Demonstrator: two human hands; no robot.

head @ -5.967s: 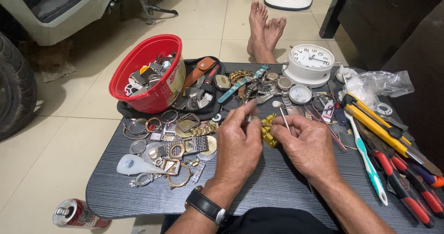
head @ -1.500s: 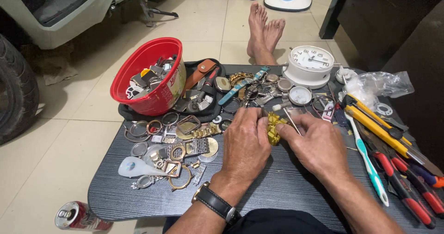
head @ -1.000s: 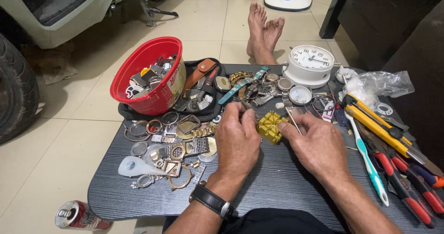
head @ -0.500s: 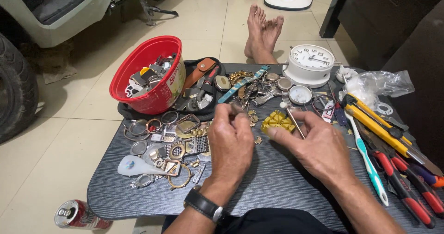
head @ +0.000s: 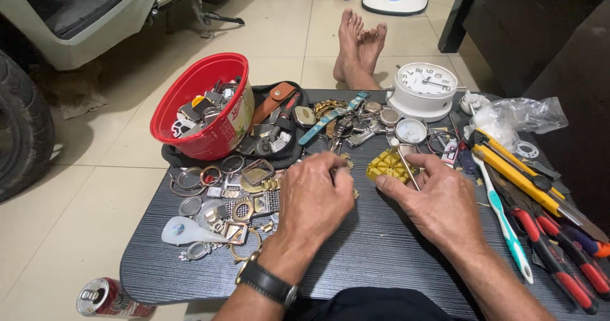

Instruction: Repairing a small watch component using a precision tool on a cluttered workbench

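Yellow block (head: 389, 166): small, squarish, gridded top face up, on the dark table (head: 356, 257), no clear long axis; it lies just right of centre, touching the right hand (head: 438, 200). Right hand: fingers curled, thumb and forefinger against the block's near edge, a thin metal rod (head: 406, 168) held slanting away toward upper left. Left hand (head: 314, 200): closed, fingertips pinched on something too small to identify. Left: watch cases (head: 235, 200), red bowl (head: 200, 114). Right: 1 toothbrush (head: 505, 213), white clock (head: 424, 89).

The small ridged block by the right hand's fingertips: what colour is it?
Yellow. The block lies on the dark table, seen in the head view.
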